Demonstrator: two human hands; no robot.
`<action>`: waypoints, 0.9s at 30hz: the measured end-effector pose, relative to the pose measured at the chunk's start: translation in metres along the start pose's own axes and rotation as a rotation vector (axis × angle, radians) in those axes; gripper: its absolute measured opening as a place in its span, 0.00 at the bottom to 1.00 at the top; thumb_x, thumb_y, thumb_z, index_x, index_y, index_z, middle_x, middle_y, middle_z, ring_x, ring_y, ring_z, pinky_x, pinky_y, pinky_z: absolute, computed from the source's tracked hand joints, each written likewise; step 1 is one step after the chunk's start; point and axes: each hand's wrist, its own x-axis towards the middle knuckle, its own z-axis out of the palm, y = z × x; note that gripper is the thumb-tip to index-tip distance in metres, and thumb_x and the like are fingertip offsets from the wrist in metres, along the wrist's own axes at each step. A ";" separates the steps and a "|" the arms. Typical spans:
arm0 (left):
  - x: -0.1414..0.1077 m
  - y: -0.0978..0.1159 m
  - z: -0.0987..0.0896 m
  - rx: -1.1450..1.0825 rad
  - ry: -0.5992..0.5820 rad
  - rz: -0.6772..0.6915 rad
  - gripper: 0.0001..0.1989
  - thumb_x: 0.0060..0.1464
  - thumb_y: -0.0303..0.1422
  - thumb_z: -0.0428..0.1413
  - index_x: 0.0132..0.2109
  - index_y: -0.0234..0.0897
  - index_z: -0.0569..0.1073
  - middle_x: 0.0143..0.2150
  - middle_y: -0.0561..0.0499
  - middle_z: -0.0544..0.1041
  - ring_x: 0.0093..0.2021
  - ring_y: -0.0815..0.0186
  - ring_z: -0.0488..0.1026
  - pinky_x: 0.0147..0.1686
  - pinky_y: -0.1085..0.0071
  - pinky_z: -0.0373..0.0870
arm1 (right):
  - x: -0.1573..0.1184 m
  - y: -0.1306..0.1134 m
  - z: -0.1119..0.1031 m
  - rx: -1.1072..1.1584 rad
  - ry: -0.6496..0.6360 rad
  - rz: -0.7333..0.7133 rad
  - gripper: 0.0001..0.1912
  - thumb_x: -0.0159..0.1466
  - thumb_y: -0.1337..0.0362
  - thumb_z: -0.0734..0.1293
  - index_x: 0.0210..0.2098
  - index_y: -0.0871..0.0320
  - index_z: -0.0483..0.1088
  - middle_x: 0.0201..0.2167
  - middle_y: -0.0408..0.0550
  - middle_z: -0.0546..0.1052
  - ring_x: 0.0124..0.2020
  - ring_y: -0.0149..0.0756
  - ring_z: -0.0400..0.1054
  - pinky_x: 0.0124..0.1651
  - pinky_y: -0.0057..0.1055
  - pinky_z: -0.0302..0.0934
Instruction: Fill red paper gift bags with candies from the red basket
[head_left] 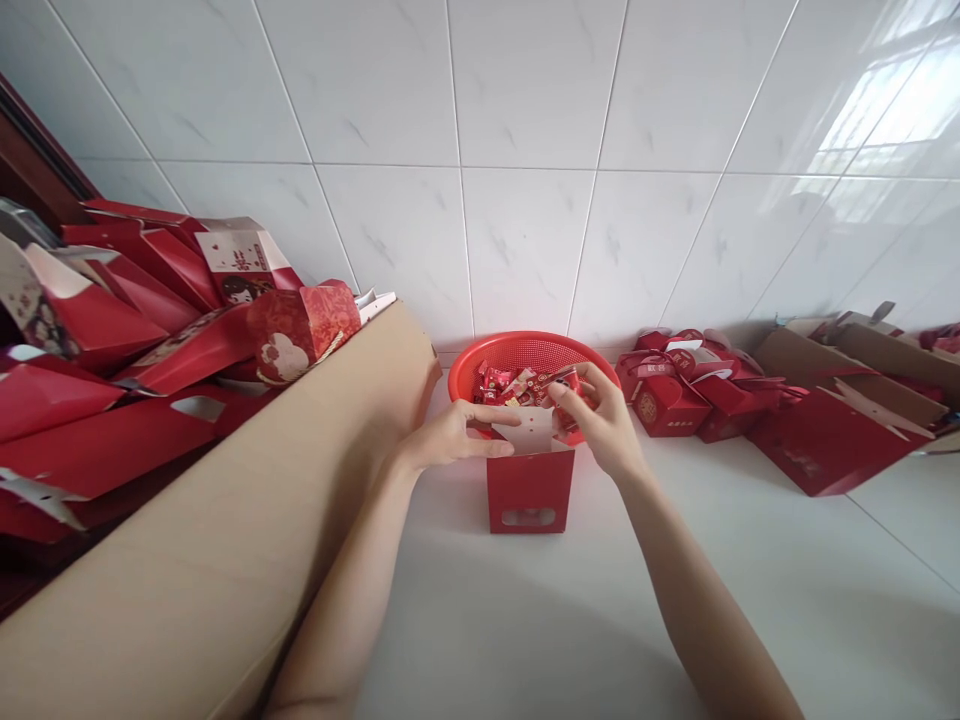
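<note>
A red paper gift box (527, 492) stands upright on the white surface in front of me, its pale top flap raised. My left hand (457, 435) grips the box at its upper left edge, thumb and fingers to either side of it. Just above the opening, my right hand (592, 408) pinches a small red wrapped candy (570, 383). Directly behind the box is a round orange-red plastic basket (536, 345) with more wrapped candies (499, 380) in it. The box's inside is hidden from me.
On the left a large cardboard carton (300, 480) holds many red folded boxes (150, 330). Several small red boxes (667, 395) sit to the right of the basket. A larger red box (817, 440) and cardboard pieces lie farther right. Behind rises a tiled wall (525, 90).
</note>
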 end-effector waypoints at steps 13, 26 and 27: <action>0.000 0.002 0.001 -0.020 0.002 -0.005 0.26 0.47 0.42 0.67 0.54 0.44 0.79 0.60 0.47 0.75 0.63 0.49 0.67 0.58 0.57 0.71 | -0.003 -0.010 -0.005 -0.102 -0.108 -0.103 0.11 0.61 0.57 0.70 0.40 0.56 0.74 0.37 0.48 0.79 0.39 0.39 0.74 0.40 0.35 0.69; 0.002 0.000 0.000 -0.089 -0.091 0.063 0.32 0.48 0.41 0.67 0.61 0.46 0.73 0.60 0.48 0.74 0.63 0.51 0.67 0.61 0.57 0.67 | -0.008 -0.016 -0.012 -0.511 -0.420 -0.115 0.04 0.59 0.69 0.68 0.35 0.54 0.74 0.33 0.44 0.79 0.33 0.37 0.72 0.37 0.34 0.67; 0.002 0.000 0.000 -0.086 -0.098 0.061 0.32 0.48 0.41 0.67 0.61 0.46 0.72 0.59 0.49 0.75 0.63 0.52 0.67 0.61 0.57 0.67 | -0.009 -0.017 -0.013 -0.511 -0.441 -0.112 0.05 0.59 0.68 0.68 0.35 0.54 0.74 0.33 0.45 0.79 0.34 0.37 0.73 0.37 0.34 0.67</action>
